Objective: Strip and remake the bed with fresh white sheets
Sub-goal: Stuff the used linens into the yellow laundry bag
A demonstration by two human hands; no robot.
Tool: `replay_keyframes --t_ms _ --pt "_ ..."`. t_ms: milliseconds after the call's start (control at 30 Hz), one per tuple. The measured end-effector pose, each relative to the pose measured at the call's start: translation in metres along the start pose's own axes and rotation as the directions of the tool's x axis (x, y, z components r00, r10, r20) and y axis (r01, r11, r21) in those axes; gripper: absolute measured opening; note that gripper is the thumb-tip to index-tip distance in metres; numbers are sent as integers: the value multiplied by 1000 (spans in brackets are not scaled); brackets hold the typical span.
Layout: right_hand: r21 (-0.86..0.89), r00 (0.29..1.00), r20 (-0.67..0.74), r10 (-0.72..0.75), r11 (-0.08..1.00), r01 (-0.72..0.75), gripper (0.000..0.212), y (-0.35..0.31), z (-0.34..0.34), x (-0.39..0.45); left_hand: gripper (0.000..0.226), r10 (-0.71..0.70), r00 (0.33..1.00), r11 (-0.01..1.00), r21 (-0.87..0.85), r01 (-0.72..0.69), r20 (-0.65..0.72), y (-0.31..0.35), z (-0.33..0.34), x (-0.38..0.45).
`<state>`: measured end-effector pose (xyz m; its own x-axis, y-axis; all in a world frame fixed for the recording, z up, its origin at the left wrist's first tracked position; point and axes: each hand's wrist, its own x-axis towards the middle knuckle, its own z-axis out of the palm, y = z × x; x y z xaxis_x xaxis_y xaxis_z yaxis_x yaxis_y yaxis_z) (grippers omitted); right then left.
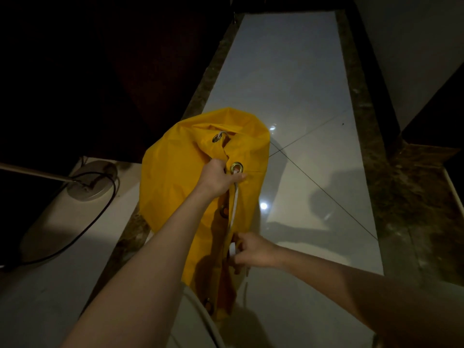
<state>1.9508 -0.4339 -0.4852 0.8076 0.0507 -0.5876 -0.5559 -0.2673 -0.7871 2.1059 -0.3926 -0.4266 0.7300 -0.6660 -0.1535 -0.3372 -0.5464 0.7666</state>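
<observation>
A yellow drawstring laundry bag (173,177) with brass eyelets stands on the glossy tiled floor in the middle of the view. My left hand (219,178) grips the gathered top edge of the bag beside an eyelet. A white cord (234,207) runs from that eyelet down toward me. Lower down, my right hand (252,249) pinches the cord against the near side of the bag. What the bag holds is hidden. No bed or sheet is in view.
A floor lamp base (91,180) with a black cable (82,237) sits at the left on pale tiles. Dark marble border strips (364,121) frame a light tile corridor running away ahead. Dark furniture fills the upper left; a wall stands at the right.
</observation>
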Motion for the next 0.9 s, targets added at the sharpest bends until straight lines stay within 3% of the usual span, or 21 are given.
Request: replay_keyframes --t_ms 167,333,433,567,733,900 --pt "-71 983 -184 16 997 -29 31 -3 -4 3 32 -12 1000 999 -40 12 10 -1 -2 0" --pt "209 982 -169 79 977 -43 31 -16 -44 -8 34 -31 1000 998 -52 31 4 -6 -6 -3" --pt "246 972 -233 27 969 32 29 -31 -80 -19 32 -43 999 997 -59 44 21 -8 -6 -3" --pt "243 953 -295 -74 959 149 31 -50 -105 -27 31 -51 998 995 -86 54 37 -6 0 -3" --pt "236 952 -305 11 970 65 27 -60 -116 -16 17 -69 995 996 -59 74 76 -10 10 0" --pt "23 951 -306 43 999 -37 31 -48 -120 -8 15 -56 992 998 -28 59 112 -12 15 1"
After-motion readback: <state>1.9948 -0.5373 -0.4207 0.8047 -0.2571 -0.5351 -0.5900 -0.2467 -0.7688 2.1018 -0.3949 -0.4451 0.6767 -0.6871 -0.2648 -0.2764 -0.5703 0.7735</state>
